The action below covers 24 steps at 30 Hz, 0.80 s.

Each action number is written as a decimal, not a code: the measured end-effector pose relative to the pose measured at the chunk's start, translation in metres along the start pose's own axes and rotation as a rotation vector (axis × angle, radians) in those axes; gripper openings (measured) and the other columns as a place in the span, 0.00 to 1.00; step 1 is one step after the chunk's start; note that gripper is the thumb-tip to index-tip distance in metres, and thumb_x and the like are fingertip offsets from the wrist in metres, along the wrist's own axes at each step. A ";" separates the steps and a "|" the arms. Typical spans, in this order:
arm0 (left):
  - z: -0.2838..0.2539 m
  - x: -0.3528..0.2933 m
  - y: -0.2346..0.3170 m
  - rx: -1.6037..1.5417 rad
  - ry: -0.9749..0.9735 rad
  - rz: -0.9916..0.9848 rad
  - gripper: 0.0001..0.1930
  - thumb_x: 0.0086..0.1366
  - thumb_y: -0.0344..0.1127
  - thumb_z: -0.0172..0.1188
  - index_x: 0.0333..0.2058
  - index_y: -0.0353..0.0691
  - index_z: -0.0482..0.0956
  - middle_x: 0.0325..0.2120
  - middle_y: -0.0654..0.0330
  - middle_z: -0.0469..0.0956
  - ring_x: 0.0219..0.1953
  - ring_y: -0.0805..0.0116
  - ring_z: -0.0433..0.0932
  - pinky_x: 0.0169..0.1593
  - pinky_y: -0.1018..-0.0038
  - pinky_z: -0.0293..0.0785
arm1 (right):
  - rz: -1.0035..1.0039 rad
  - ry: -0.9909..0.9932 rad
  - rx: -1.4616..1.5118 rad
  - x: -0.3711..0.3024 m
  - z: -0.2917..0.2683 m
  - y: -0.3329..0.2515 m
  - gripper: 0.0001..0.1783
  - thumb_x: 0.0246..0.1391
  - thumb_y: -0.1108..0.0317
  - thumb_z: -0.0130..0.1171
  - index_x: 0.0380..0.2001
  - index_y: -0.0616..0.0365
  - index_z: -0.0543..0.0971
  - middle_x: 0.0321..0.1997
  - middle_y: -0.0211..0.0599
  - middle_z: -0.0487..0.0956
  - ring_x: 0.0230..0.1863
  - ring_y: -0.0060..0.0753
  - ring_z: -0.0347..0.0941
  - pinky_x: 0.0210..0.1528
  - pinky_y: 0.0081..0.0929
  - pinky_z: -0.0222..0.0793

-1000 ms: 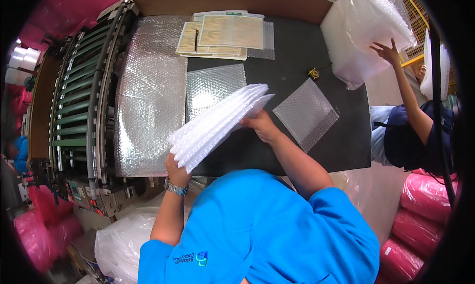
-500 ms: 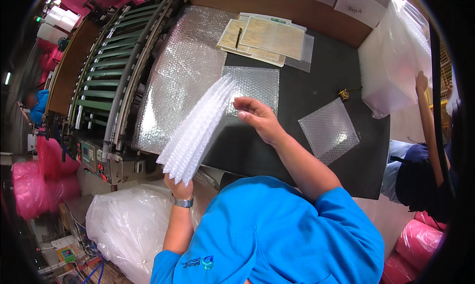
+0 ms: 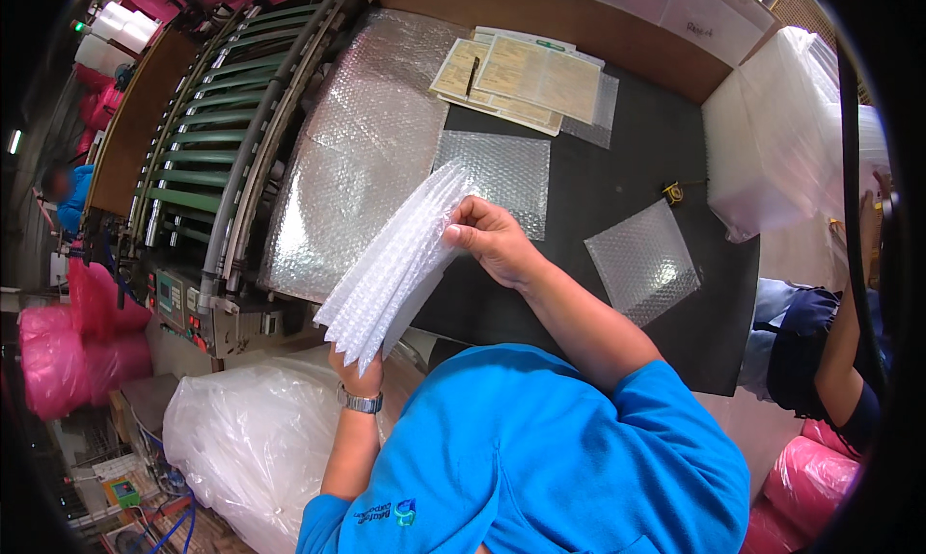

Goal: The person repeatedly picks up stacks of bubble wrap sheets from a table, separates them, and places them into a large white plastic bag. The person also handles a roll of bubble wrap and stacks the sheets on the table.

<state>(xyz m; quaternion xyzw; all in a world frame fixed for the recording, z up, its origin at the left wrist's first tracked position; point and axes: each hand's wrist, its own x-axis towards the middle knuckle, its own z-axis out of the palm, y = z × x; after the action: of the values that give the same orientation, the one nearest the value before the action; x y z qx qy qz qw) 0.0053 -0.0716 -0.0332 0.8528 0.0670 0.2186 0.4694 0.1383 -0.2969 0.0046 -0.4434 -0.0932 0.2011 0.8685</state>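
Observation:
A fanned stack of bubble-wrap bags (image 3: 395, 265) is held edge-up over the near left corner of the black table (image 3: 617, 168). My left hand (image 3: 355, 369), with a wristwatch, grips the stack's lower end. My right hand (image 3: 487, 238) pinches its upper edge with fingers on the top bags. Two single bubble-wrap bags lie flat on the table: one (image 3: 497, 173) just beyond my right hand, another (image 3: 641, 262) to the right of my forearm.
A wide bubble-wrap sheet (image 3: 357, 159) covers the table's left side beside a green roller conveyor (image 3: 188, 159). Paper forms (image 3: 526, 77) lie at the back. A large clear bag of wrap (image 3: 772, 139) stands right, near another person's arm (image 3: 849, 342). A clear plastic sack (image 3: 241, 448) sits below left.
The stack has swung left and lower, off the table's middle toward the near left corner, and both hands went with it. The view has also turned left.

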 end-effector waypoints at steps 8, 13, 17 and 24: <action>0.008 0.015 0.012 0.001 -0.043 0.022 0.14 0.47 0.30 0.61 0.35 0.33 0.75 0.32 0.52 0.76 0.35 0.61 0.75 0.38 0.71 0.68 | 0.052 0.095 0.278 -0.002 -0.002 -0.001 0.07 0.45 0.75 0.54 0.30 0.62 0.71 0.29 0.33 0.72 0.32 0.23 0.68 0.38 0.20 0.65; 0.010 0.024 0.018 0.022 -0.072 0.058 0.13 0.49 0.30 0.59 0.34 0.33 0.75 0.33 0.52 0.76 0.36 0.60 0.75 0.39 0.70 0.68 | 0.029 0.121 0.242 0.000 -0.005 0.002 0.08 0.43 0.77 0.52 0.30 0.60 0.73 0.29 0.31 0.73 0.30 0.20 0.66 0.33 0.17 0.60; 0.014 0.029 0.022 0.023 -0.042 0.109 0.13 0.48 0.30 0.59 0.34 0.33 0.75 0.33 0.51 0.76 0.37 0.59 0.75 0.40 0.70 0.67 | 0.029 0.129 0.238 0.000 -0.005 0.002 0.09 0.42 0.77 0.51 0.31 0.59 0.74 0.29 0.29 0.73 0.27 0.18 0.65 0.29 0.15 0.58; 0.021 0.026 0.027 -0.309 -0.065 -0.172 0.16 0.48 0.31 0.63 0.36 0.33 0.73 0.33 0.56 0.75 0.35 0.66 0.73 0.40 0.72 0.67 | 0.043 0.151 0.048 -0.009 0.000 -0.022 0.08 0.48 0.72 0.51 0.32 0.60 0.74 0.28 0.28 0.72 0.29 0.18 0.65 0.33 0.16 0.60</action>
<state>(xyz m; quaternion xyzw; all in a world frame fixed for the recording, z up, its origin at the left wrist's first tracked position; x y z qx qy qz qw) 0.0349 -0.0947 -0.0121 0.7684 0.0901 0.1575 0.6137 0.1360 -0.3124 0.0229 -0.4380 -0.0133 0.1879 0.8790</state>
